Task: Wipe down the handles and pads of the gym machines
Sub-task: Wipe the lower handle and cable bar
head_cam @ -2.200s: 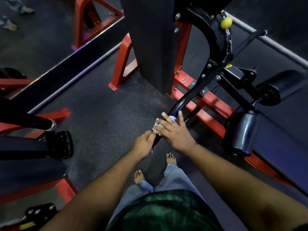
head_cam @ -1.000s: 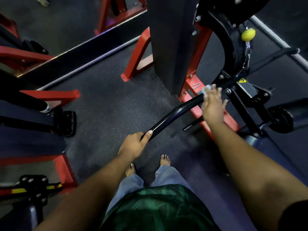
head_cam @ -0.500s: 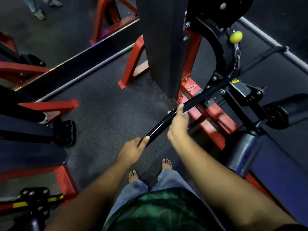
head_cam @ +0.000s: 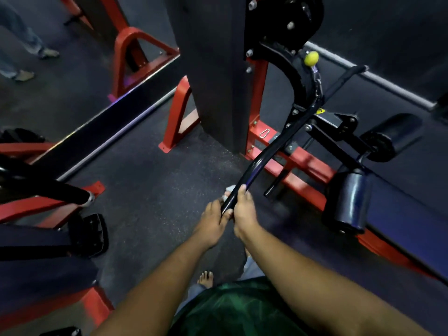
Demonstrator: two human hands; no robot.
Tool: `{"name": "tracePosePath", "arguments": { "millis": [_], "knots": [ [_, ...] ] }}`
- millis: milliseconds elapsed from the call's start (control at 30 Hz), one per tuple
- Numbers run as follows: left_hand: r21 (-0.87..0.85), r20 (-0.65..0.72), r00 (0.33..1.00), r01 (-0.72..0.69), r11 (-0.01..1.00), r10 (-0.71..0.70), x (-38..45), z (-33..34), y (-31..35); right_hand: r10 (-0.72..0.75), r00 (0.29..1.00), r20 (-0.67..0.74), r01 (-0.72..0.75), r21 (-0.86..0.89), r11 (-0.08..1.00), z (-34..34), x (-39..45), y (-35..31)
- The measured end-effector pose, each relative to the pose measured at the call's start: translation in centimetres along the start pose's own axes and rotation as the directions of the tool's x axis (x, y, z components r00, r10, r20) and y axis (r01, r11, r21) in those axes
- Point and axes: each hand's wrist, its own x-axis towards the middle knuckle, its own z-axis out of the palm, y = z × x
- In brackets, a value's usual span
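Handle bar (head_cam: 264,156), long, black and curved, slants down from the machine's black pivot arm (head_cam: 294,76) to its free end, where both hands meet: the right hand (head_cam: 243,210) has its fingers curled round the bar with a pale cloth (head_cam: 230,189) showing just beyond them, and the left hand (head_cam: 213,219) grips the bar's very tip. Beyond the bar stand the dark weight-stack column (head_cam: 213,69) and the red frame (head_cam: 298,166), with a yellow ball (head_cam: 311,58) at the bar's upper end and a black roller pad (head_cam: 349,202) right of the bar.
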Motion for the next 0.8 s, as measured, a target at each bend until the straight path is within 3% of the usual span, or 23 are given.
{"name": "tracePosePath", "arguments": {
  "millis": [233, 367, 667, 800],
  "knots": [
    [0.044, 0.145, 0.978, -0.156, 0.987, 0.148, -1.5, -2.3, -2.3, -0.22, 0.975, -0.023, 0.187, -0.447, 0.875, -1.5, -5.6, 2.7],
    [-0.024, 0.188, 0.973, -0.135, 0.991, 0.137, -2.9, -2.7, -3.3, -0.23, 0.972, -0.057, 0.174, -0.487, 0.856, -3.3, -8.1, 1.8],
    [-0.153, 0.222, 0.97, 0.138, 0.978, -0.102, -8.1, -0.1, 0.2, -0.165, 0.967, -0.196, 0.066, -0.432, 0.899, -10.4, -17.2, 0.8],
    [-0.092, 0.324, 0.946, 0.037, 0.995, -0.005, -11.0, 3.2, 3.0, -0.202, 0.946, -0.255, 0.069, -0.449, 0.891, -15.3, -21.0, 0.8]
  ]
}}
